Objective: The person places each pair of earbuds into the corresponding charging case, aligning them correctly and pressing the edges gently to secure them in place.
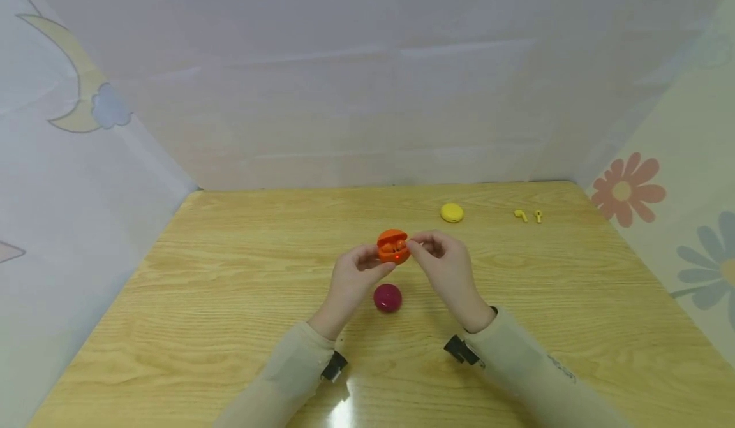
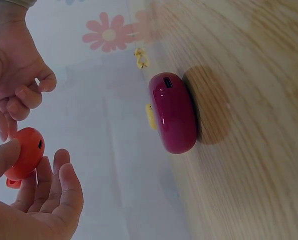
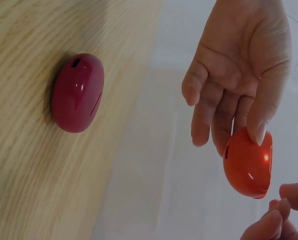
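Observation:
My left hand point(image 1: 353, 281) grips an orange earbud case point(image 2: 26, 152) between thumb and fingers, above the table. The case's lid is raised in the head view, showing orange earbuds point(image 1: 388, 248) inside. At the right side of the case, my right hand point(image 1: 448, 272) pinches a small orange earbud point(image 3: 273, 204) with thumb and index finger; the fingertips hide most of it. On the table below the hands lies a closed dark-red earbud case point(image 1: 387, 298), its charging port point(image 2: 167, 82) visible in the left wrist view.
A closed yellow earbud case point(image 1: 452, 212) sits near the back of the wooden table point(image 1: 241, 275). Right of it lie two yellow earbuds point(image 1: 520, 215), side by side. Fabric walls point(image 1: 367, 109) with printed flowers and a moon surround the table.

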Tool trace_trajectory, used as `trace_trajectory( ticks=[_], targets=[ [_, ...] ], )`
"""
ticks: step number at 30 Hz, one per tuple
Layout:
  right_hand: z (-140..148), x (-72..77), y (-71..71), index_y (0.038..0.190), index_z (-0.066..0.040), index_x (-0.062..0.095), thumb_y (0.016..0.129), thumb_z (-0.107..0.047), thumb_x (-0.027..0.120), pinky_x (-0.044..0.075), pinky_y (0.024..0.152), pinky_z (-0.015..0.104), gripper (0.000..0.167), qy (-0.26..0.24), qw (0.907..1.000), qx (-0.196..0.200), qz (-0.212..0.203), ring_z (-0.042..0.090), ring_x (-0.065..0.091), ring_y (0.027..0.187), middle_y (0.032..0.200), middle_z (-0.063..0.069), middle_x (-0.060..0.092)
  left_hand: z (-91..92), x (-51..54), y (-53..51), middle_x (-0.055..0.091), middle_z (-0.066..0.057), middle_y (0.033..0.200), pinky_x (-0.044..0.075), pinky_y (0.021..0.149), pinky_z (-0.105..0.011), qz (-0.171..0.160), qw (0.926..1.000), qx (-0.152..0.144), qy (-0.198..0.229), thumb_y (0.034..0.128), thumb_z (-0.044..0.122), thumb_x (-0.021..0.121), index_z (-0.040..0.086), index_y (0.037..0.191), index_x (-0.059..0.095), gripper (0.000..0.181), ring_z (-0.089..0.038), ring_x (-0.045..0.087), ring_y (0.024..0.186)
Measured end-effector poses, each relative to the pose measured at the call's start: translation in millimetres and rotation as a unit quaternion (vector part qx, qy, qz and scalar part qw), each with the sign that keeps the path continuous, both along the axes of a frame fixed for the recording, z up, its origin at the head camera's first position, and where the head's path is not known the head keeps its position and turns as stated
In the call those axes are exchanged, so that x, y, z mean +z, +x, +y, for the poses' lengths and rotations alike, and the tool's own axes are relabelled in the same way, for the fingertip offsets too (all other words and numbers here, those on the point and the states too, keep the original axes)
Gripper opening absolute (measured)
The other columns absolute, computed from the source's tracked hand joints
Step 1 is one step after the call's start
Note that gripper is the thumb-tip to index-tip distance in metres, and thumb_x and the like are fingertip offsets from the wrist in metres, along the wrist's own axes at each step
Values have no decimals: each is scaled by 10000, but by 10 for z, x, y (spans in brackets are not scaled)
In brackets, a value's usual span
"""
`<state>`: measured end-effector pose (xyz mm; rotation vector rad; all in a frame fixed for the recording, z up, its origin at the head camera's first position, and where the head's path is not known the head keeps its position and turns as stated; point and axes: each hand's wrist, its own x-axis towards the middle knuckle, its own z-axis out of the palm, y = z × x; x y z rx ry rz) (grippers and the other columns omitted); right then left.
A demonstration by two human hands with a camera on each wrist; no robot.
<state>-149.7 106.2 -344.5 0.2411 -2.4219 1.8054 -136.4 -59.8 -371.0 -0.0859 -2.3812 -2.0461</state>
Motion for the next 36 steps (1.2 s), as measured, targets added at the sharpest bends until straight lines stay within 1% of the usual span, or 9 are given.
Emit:
trace_trajectory(
  ticks=[4, 7, 12, 14, 16, 20, 23, 29, 36],
  targets=[
    [49, -22, -38, 1032, 58, 676, 953, -95, 627, 444, 636, 208, 179, 54, 9998, 29, 208, 174, 527, 766, 905, 143, 647, -9, -20, 0, 678, -138, 1109, 528, 872, -366, 8, 10000, -23, -21, 881, 122, 723, -31, 1161, 648, 328, -258, 639, 1002],
    [78, -29, -78, 1075, 64, 669, 974, -133, 602, 467, 705, 245, 232, 147, 9996, 126, 219, 213, 553, 842, 991, 174, 666, -14, -20, 5, 678, -132, 1117, 524, 881, -370, 10, 10000, -66, -19, 882, 126, 723, -25, 1168, 649, 332, -255, 638, 1005],
    [111, -24, -157, 1140, 72, 649, 1016, -232, 530, 473, 831, 356, 350, 254, 9975, 588, -301, 294, 568, 990, 1101, 196, 654, -16, -6, 9, 675, -135, 1124, 532, 873, -360, -10, 10000, -92, -10, 884, 125, 721, -29, 1173, 649, 335, -257, 640, 1002],
    [117, -16, -186, 1137, 74, 649, 1025, -264, 504, 456, 838, 373, 384, 265, 9953, 743, -562, 316, 548, 1001, 1078, 180, 643, -16, 1, 10, 674, -138, 1125, 535, 869, -355, -36, 10000, -89, -16, 883, 126, 722, -32, 1178, 646, 342, -257, 642, 1001],
    [124, -11, -212, 1118, 69, 657, 1028, -287, 491, 434, 809, 363, 403, 236, 9931, 837, -782, 325, 519, 977, 1019, 148, 626, -16, 2, 9, 674, -140, 1121, 534, 870, -350, -77, 9999, -114, -8, 884, 126, 720, -32, 1183, 643, 346, -255, 642, 1000],
    [138, -2, -248, 1064, 65, 670, 1026, -318, 488, 391, 756, 336, 426, 207, 9885, 1063, -1056, 309, 483, 931, 923, 74, 592, -18, -1, 10, 671, -141, 1122, 532, 872, -346, -154, 9997, -173, 34, 888, 121, 714, -35, 1196, 635, 354, -250, 643, 996],
    [143, 4, -270, 1034, 63, 677, 1022, -329, 490, 385, 752, 344, 434, 237, 9859, 1186, -1154, 298, 480, 914, 885, 46, 595, -19, -3, 11, 668, -146, 1132, 534, 872, -347, -179, 9997, -182, 51, 890, 118, 712, -40, 1206, 630, 363, -251, 644, 994],
    [147, 15, -319, 954, 28, 681, 1015, -336, 500, 374, 758, 341, 410, 204, 9817, 1257, -1417, 275, 479, 892, 829, 9, 585, -22, 3, 2, 670, -144, 1132, 533, 876, -350, -255, 9995, -169, 78, 892, 129, 712, -37, 1209, 632, 367, -248, 647, 992],
    [158, 10, -358, 883, -26, 662, 1011, -330, 507, 381, 768, 352, 365, 103, 9775, 1415, -1563, 212, 476, 849, 796, 4, 555, -36, 10, -12, 672, -148, 1125, 534, 875, -353, -292, 9994, -195, 32, 893, 132, 711, -36, 1203, 636, 361, -250, 653, 984]
  ],
)
